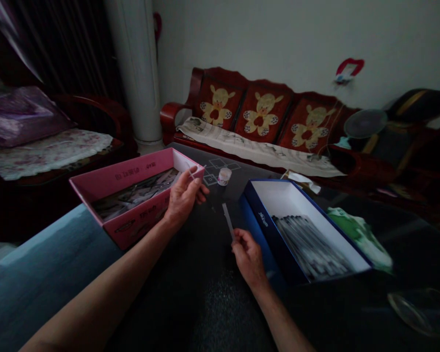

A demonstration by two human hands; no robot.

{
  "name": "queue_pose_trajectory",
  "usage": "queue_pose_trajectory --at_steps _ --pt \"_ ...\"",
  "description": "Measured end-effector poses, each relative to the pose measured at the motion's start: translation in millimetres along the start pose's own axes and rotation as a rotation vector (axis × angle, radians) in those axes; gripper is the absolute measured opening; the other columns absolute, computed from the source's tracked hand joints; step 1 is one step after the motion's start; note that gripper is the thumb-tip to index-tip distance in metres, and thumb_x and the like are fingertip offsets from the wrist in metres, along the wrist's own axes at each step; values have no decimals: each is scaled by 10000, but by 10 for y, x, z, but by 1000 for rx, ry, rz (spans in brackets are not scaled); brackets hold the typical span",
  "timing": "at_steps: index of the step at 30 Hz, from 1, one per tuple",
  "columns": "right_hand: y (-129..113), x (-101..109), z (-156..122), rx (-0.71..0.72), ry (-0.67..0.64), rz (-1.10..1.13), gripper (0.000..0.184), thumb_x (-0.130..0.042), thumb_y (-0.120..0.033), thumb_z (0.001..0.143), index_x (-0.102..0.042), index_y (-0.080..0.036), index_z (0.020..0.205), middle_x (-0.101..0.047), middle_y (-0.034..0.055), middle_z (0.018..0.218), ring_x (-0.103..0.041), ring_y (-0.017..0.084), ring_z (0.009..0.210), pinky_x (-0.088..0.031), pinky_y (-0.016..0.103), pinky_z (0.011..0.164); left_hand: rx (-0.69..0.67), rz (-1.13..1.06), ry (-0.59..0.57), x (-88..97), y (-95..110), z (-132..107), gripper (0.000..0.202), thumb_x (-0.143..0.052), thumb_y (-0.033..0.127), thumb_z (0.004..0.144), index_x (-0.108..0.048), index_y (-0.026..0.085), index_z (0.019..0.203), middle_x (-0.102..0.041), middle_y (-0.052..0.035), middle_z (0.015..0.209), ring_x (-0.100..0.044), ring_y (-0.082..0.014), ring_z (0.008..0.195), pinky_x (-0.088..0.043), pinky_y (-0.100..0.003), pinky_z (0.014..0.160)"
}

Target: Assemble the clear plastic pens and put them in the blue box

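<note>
My left hand is raised beside the pink box, fingers pinched on a thin pale stick. My right hand rests on the dark table, closed on the lower end of a slim clear tube that points up and away. The pink box holds several small packets or sticks. To the right stands a blue box with a white inside, holding a row of many dark slim pieces. A small white jar sits between the boxes, farther back.
A green-and-white bag lies right of the blue box, with a glass dish at the lower right. Behind the table stands a red wooden sofa with cartoon cushions and a newspaper. At the left are a white pillar and a chair.
</note>
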State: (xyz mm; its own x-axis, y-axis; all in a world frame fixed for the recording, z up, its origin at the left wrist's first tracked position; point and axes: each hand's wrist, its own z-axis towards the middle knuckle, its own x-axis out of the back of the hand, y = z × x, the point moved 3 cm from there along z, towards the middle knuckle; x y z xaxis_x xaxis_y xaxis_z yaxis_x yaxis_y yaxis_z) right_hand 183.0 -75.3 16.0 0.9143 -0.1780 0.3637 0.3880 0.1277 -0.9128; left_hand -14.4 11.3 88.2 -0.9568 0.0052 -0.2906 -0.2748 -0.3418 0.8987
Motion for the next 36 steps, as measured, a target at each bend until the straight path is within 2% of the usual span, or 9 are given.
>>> queue_pose_trajectory --at_steps 3,7,13,18,22,25,28,32,36 --pt "14 9 5 37 4 -23 208 -514 -256 776 -634 -181 928 -625 41 835 -595 173 739 -473 278 660 -56 9 58 2 83 15 667 -604 411 845 -314 166 1394 -656 7 688 -565 -87 474 -431 -178 435" --pt "2 11 -2 90 15 -54 188 -509 -237 781 -637 -185 908 -605 33 825 -589 166 734 -472 273 670 -38 -2 95 1 63 7 663 -580 387 866 -269 174 1412 -657 6 693 -571 -86 473 -435 -178 437" --pt "-27 0 -10 134 10 -96 185 -507 -217 783 -642 -186 907 -602 33 820 -586 163 726 -469 268 653 -25 -3 29 -26 18 -11 686 -597 395 835 -287 142 1392 -659 9 681 -576 -90 459 -435 -175 421" --pt "-49 2 -7 158 32 -98 187 -510 -193 765 -649 -195 889 -596 25 799 -579 161 721 -468 262 647 44 37 -54 -125 -91 -99 582 -562 411 844 -376 146 1328 -664 1 687 -582 -95 466 -429 -177 425" --pt "-61 7 -10 144 56 -96 173 -507 -216 782 -650 -196 878 -599 31 823 -579 160 725 -466 264 645 78 122 -77 -186 -259 -195 373 -506 445 865 -592 140 1062 -662 -26 732 -532 -72 465 -380 -175 418" --pt "-40 6 -9 101 59 -73 187 -521 -259 799 -649 -190 918 -624 44 847 -592 170 743 -476 279 660 159 105 -138 -209 -387 -256 323 -551 418 829 -660 130 927 -668 -50 782 -553 -87 532 -381 -183 444" --pt "13 0 5 24 50 -6 222 -557 -301 793 -644 -182 960 -659 54 853 -611 180 742 -492 294 657 288 -38 -215 -214 -469 -297 355 -568 418 805 -670 119 968 -687 -85 835 -606 -134 631 -423 -210 504" --pt "85 -37 14 -71 48 121 259 -608 -359 769 -631 -177 952 -681 54 835 -632 187 724 -517 308 640 297 -116 -279 -236 -470 -346 436 -575 459 823 -641 139 1111 -694 -110 939 -640 -191 844 -467 -242 629" --pt "57 -114 -29 -113 -10 189 256 -607 -368 785 -614 -187 966 -687 42 825 -651 184 713 -530 309 640 333 -176 -337 -343 -475 -444 605 -622 445 807 -476 202 1341 -676 -64 882 -650 -183 804 -490 -285 691"
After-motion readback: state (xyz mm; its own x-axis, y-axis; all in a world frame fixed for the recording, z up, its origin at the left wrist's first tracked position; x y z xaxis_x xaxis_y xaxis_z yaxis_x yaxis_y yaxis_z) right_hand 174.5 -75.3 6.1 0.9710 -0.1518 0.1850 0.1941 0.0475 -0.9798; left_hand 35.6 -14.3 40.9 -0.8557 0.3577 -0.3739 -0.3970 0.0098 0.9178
